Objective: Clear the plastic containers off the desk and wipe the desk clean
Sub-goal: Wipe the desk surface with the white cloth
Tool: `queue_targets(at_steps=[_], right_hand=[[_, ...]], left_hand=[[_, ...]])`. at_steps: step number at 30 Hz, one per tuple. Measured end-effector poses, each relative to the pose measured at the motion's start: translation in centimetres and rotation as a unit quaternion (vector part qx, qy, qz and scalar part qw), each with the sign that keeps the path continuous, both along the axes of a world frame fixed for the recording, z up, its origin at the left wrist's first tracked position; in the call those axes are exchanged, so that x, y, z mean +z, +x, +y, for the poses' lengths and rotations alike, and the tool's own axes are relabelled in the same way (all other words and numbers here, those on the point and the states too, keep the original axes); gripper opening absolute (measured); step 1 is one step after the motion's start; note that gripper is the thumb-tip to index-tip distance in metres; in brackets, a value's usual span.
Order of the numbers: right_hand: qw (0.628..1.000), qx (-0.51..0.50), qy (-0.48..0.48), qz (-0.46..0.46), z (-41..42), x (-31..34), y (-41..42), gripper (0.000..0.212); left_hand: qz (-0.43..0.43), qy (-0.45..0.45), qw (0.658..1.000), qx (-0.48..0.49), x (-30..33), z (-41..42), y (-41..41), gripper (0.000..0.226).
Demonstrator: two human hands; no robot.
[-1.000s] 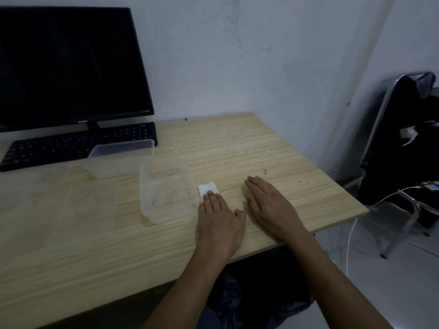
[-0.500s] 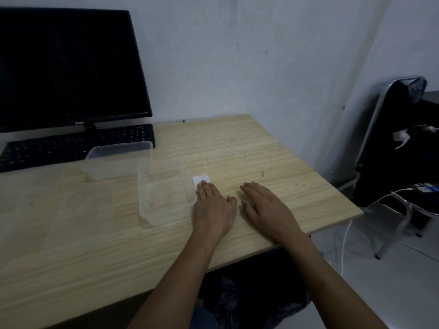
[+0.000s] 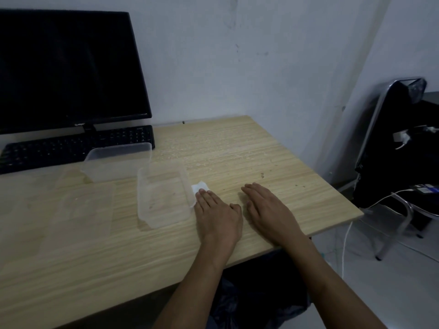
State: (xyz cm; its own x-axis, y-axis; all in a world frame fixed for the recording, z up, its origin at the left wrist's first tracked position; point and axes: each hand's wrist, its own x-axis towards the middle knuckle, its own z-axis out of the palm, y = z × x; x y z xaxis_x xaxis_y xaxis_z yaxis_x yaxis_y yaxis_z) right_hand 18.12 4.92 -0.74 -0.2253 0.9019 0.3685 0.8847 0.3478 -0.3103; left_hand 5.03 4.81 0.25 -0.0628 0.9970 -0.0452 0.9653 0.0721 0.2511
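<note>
Flat on the wooden worktop (image 3: 237, 148), both hands lay palm down near the front right corner. The left hand (image 3: 217, 213) had its fingers (image 3: 204, 197) straight and close together, pressing down on a small white tissue (image 3: 200, 187) — only the far end of the tissue showed beyond the fingertips. The right hand (image 3: 268, 207) rested just beside it, fingers straight and slightly spread, holding nothing.

Just left of the tissue, touching or nearly touching it, stood a clear plastic container (image 3: 164, 198), open at the top, with a few specks on its floor. A second clear container (image 3: 117, 163) stood behind it and to the left, close to a black keyboard (image 3: 71, 148). Faint outlines of what seemed to be further clear plastic pieces lay on the left part of the worktop, too pale to make out properly.

A dark monitor (image 3: 69, 70) stood behind the keyboard against the white wall. Small crumbs (image 3: 262, 175) dotted the wood beyond the right hand. Off the right edge stood a black chair (image 3: 389, 143) with a metal frame, white cables trailing by it — and a dark plastic bag (image 3: 237, 302) sat under the worktop.
</note>
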Motion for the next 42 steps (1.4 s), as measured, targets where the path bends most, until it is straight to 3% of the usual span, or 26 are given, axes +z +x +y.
queue_targets(at_steps=[8, 16, 18, 21, 30, 32, 36, 42], right_hand=[[1.0, -0.009, -0.006, 0.014, 0.3, -0.4, 0.2, 0.062], [1.0, -0.018, -0.012, 0.018, 0.0, -0.2, 0.2, 0.065], [1.0, -0.022, -0.013, 0.013, -0.1, 0.0, 0.1, 0.055], [1.0, -0.024, -0.012, 0.008, -0.1, 0.2, 0.1, 0.04], [0.998, -0.06, 0.006, 0.012, 0.0, 0.0, 0.0, 0.042], [0.998, -0.056, 0.006, 0.012, 0.0, 0.0, 0.0, 0.054], [0.996, -0.081, -0.001, 0.023, 0.2, 0.0, 0.2, 0.039], [0.992, -0.116, 0.002, 0.045, 0.3, -0.1, 0.8, 0.046]], left_hand=[[-0.03, 0.039, 0.998, -0.043, -0.3, 2.6, -0.5, 0.062], [-0.019, 0.039, 0.989, -0.138, -0.8, -1.3, -0.6, 0.068], [-0.011, 0.038, 0.99, -0.138, -0.7, -2.1, -1.0, 0.084], [-0.025, 0.024, 0.992, -0.121, -0.7, -2.1, -1.3, 0.071], [-0.036, 0.017, 0.997, -0.061, 0.2, 2.2, -0.3, 0.063], [-0.039, 0.019, 0.996, -0.081, 0.3, 3.0, 0.1, 0.062], [-0.015, 0.02, 0.981, -0.193, 0.6, 3.2, 1.4, 0.057], [0.026, 0.061, 0.966, -0.248, -0.2, 0.6, 0.7, 0.051]])
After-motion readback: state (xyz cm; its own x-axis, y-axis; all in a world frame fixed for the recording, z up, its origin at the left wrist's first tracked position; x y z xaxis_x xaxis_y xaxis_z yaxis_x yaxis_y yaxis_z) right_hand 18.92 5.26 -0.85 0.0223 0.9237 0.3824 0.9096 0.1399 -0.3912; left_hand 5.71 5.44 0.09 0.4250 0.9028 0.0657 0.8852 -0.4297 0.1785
